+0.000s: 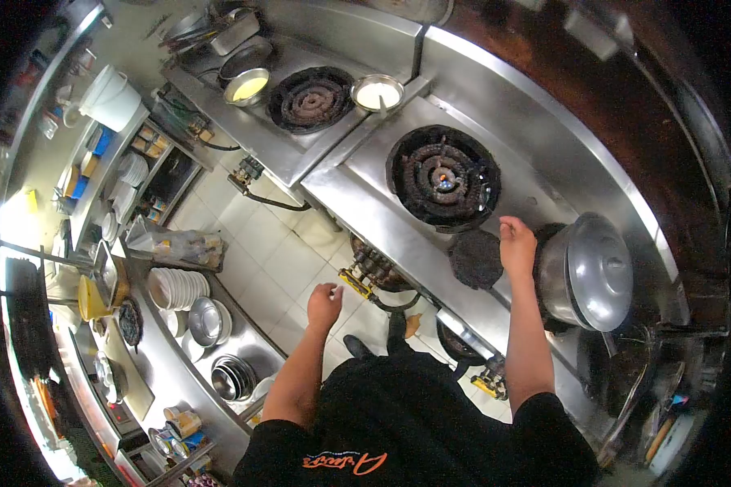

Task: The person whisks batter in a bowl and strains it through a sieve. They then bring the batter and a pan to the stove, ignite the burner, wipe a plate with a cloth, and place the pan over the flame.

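Steel stovetop [536, 146] lies under the right hand [517, 242], its fingers curled nearly together; whether they pinch anything cannot be told. The left hand [325, 305], half curled with nothing visible in it, hangs over the floor [272, 264]. Ahead and left of the right hand, the burner [440, 172] shows a small glow and seems lit; what else is done or left is unclear. Beside that hand, right, sits a lidded pot [554, 280], contents hidden. Farther ahead-left, one bowl [394, 82] holds something white, another bowl [228, 88] something yellow.
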A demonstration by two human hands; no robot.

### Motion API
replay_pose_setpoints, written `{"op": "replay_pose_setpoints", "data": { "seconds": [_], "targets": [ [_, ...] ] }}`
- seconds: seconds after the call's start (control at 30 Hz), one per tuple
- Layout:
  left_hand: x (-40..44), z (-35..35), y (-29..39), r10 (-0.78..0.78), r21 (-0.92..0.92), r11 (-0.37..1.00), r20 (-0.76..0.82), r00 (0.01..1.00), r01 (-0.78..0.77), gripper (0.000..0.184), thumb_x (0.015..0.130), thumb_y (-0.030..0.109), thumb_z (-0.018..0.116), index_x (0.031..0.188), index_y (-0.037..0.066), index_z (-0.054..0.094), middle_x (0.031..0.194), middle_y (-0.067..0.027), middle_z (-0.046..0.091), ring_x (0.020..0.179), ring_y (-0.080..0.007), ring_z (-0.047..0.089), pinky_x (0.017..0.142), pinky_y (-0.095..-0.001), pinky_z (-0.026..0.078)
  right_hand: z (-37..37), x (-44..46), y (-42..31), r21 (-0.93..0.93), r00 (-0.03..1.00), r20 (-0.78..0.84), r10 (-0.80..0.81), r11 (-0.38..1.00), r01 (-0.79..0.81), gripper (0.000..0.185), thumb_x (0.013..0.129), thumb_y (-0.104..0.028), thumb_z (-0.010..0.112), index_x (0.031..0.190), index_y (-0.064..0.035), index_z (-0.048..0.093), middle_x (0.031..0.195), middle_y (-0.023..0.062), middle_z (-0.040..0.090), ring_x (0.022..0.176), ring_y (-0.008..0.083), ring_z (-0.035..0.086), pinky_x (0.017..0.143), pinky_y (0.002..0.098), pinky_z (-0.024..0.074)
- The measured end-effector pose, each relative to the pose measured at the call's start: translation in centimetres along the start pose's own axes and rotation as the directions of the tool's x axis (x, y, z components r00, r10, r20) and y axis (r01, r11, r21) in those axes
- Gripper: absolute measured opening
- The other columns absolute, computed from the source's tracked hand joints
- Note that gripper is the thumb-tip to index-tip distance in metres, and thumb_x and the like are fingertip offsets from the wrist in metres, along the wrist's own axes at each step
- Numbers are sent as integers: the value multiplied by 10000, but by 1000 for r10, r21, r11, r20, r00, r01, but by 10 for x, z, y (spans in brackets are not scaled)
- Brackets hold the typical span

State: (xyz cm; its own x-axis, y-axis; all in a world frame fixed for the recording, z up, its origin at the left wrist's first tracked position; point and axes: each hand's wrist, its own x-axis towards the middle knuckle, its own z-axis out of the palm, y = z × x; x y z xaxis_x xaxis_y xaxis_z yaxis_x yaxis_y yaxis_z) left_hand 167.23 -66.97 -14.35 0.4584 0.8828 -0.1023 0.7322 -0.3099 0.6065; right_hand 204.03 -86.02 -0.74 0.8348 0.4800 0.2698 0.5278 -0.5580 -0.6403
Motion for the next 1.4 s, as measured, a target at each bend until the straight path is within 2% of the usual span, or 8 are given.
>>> {"op": "replay_pose_setpoints", "data": {
  "seconds": [0.37, 0.47, 0.57, 0.63, 0.73, 0.93, 1.07, 1.4],
  "targets": [
    [-68, -79, -240, -446, 169, 877, -60, 893, 450, 307, 788, 312, 604, 856, 33, 712, 839, -219, 673, 826, -379, 657, 779, -428, 517, 42, 5, -95, 119, 986, 107, 129, 983, -142, 135, 873, -97, 591, 981, -53, 660, 862, 157, 677, 768, 278, 662, 714, 356, 503],
    [-57, -102, -267, -565, 100, 818, -53, 824, 567, 277, 775, 285, 622, 855, 37, 716, 838, -203, 680, 825, -363, 664, 775, -412, 513, 81, 10, -124, 162, 998, 56, -10, 987, 1, 139, 874, -86, 586, 977, -26, 659, 882, 156, 682, 776, 260, 665, 738, 338, 503],
    [-31, -127, -302, -561, 39, 825, -62, 825, 564, 276, 773, 293, 628, 849, 43, 716, 840, -193, 683, 828, -353, 665, 780, -409, 515, 119, 13, -171, 163, 998, 27, -61, 985, 55, 144, 867, -93, 593, 973, -25, 663, 889, 159, 682, 794, 266, 662, 751, 335, 500],
    [-10, -120, -391, -359, 124, 921, -100, 928, 369, 290, 801, 302, 583, 825, 42, 711, 832, -191, 683, 819, -358, 661, 763, -430, 515, 138, 16, -209, 131, 999, 46, -15, 991, 9, 144, 859, -95, 600, 969, -27, 665, 889, 160, 682, 804, 266, 661, 753, 336, 498],
    [32, -159, -406, -429, 87, 895, -110, 897, 439, 284, 814, 276, 543, 810, 42, 704, 813, -187, 683, 797, -366, 659, 730, -444, 513, 176, 25, -244, 140, 999, -17, -42, 989, 44, 150, 849, -103, 600, 965, -36, 669, 858, 153, 679, 788, 252, 655, 734, 334, 493],
    [175, -199, -457, -125, 231, 959, -168, 978, 163, 264, 786, 297, 601, 855, 66, 707, 816, -168, 687, 799, -368, 658, 742, -432, 514, 226, 38, -299, 109, 1000, -17, -25, 994, 27, 164, 845, -112, 603, 972, -31, 666, 859, 156, 676, 759, 255, 644, 719, 344, 489],
    [279, -240, -369, -228, -145, 967, -125, 965, 210, 251, 777, 247, 647, 929, 53, 698, 855, -172, 689, 827, -346, 662, 762, -401, 516, 261, 54, -326, 78, 999, -31, -31, 996, 34, 167, 847, -111, 605, 980, -33, 668, 877, 158, 680, 775, 259, 650, 733, 347, 492],
    [500, -285, -264, 51, -85, 995, -48, 998, -55, 276, 776, 250, 700, 944, 33, 687, 818, -154, 692, 771, -263, 672, 735, -355, 527, 366, 123, -360, 70, 989, -82, 126, 990, -121, 162, 860, -98, 598, 985, -30, 676, 909, 157, 690, 823, 265, 667, 761, 351, 501]
  ]
}}
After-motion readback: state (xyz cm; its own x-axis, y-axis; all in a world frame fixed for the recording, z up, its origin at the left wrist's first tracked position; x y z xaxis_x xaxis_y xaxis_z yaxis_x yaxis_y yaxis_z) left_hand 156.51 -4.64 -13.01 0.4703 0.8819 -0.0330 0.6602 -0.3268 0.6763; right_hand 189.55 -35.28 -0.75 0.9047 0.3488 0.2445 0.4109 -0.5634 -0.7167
